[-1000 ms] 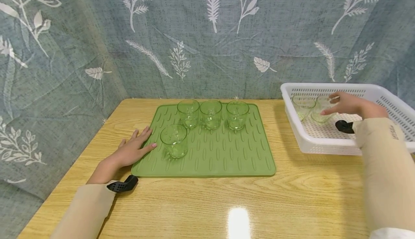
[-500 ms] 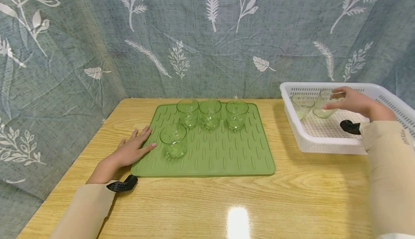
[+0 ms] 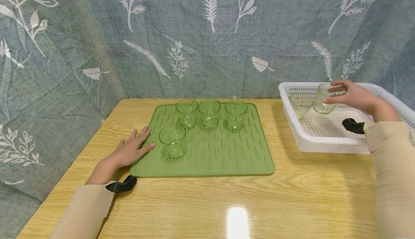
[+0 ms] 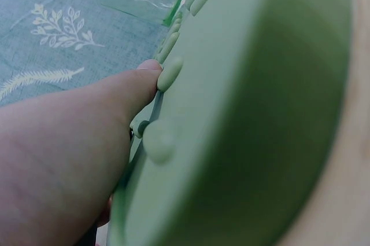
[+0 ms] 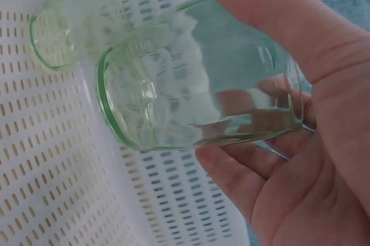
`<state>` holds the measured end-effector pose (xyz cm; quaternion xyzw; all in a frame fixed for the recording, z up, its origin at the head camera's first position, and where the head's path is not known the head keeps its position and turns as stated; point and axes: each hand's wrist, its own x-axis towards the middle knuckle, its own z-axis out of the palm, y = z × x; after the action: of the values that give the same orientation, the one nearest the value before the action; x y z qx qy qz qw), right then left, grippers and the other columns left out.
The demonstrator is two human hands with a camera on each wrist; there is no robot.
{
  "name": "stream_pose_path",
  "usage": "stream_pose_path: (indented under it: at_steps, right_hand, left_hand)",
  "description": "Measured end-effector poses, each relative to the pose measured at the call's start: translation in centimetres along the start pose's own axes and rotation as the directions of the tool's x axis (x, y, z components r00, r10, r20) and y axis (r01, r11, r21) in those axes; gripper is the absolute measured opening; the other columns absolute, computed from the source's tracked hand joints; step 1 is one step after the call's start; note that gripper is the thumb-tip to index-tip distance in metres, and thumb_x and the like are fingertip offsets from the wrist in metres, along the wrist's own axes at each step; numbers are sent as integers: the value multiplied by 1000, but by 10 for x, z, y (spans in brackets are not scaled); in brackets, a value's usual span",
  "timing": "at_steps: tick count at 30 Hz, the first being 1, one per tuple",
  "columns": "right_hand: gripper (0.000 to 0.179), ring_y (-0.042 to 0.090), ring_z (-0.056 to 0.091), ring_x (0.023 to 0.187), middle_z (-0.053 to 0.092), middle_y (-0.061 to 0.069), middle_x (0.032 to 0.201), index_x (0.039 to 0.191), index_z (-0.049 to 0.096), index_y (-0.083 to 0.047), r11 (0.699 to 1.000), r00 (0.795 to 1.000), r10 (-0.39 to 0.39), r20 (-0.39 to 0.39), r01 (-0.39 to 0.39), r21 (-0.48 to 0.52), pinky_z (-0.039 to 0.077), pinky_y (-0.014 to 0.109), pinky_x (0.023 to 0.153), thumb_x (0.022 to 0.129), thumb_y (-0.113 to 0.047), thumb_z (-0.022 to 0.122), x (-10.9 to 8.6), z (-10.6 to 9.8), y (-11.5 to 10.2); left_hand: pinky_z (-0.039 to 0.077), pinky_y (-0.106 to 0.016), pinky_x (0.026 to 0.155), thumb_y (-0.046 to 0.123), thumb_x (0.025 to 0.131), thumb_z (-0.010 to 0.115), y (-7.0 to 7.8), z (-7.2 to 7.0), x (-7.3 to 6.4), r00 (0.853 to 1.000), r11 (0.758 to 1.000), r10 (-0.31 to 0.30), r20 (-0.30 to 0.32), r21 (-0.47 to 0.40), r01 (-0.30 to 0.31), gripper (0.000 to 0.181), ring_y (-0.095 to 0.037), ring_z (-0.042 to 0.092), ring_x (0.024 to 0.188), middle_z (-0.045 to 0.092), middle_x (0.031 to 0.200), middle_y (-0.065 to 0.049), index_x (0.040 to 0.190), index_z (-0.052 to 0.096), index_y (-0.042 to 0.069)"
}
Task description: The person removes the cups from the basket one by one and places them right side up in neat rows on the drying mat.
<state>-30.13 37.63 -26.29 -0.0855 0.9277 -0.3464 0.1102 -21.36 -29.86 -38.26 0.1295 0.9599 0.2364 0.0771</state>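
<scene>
My right hand (image 3: 358, 100) grips a clear green-tinted glass (image 5: 167, 90) around its sides near the rim. In the head view this glass is slightly tilted, above the floor of the white plastic basket (image 3: 334, 140). A second such glass (image 3: 299, 111) stands at the basket's left end, beside the held one. My left hand (image 3: 129, 152) rests with spread fingers on the left edge of the green ribbed mat (image 3: 227, 156). In the left wrist view its thumb touches the mat's surface. The nearest glass (image 3: 173, 141) stands upright on the mat's left part.
Three more glasses stand upright along the mat's back, a left one (image 3: 187, 113), a middle one (image 3: 209, 113) and a right one (image 3: 236, 114). A patterned blue-grey curtain (image 3: 194, 33) hangs behind the wooden table (image 3: 181, 203). The basket is at the table's right.
My right hand has lifted the glass off the basket's floor, moving up and slightly right. The left hand and the glasses on the mat have kept their places.
</scene>
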Motion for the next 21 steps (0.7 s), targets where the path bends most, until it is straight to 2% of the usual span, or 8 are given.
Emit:
stream_pose_path:
  at_steps: [10,16,18,21]
  right_hand:
    - [98,58,22,142,17,36,160,163,-6,1,997,999,-15,-41,18,74,24,74,109,104,-33,64,-8,0,-11]
    - [92,45,31,139,23,27,160,165,1,-4,994,995,-50,-83,58,94,28,70,109,104,-35,63,-11,2,-20]
    - [90,36,37,134,25,25,159,165,3,-5,993,993,-60,-101,70,92,31,67,107,104,-35,63,-11,3,-23]
    - [88,21,43,127,29,21,157,165,6,-6,993,989,-75,-129,86,86,41,44,104,104,-33,63,-11,4,-29]
  left_hand:
    - [-5,-83,104,51,108,48,1,0,-2,1000,1000,1,2,-3,-1,83,-56,-6,149,4,168,-26,163,15,-3]
    - [-6,-83,104,51,108,48,1,0,-2,1000,1000,0,2,-4,0,83,-56,-5,149,4,168,-26,163,15,-3]
    - [-6,-83,104,51,108,48,1,0,-2,1000,1000,0,1,-3,0,83,-56,-5,149,4,168,-26,163,16,-3]
    - [-6,-83,104,51,108,48,1,-1,-1,1000,1000,-1,3,-3,1,83,-56,-5,149,4,168,-26,163,15,-2]
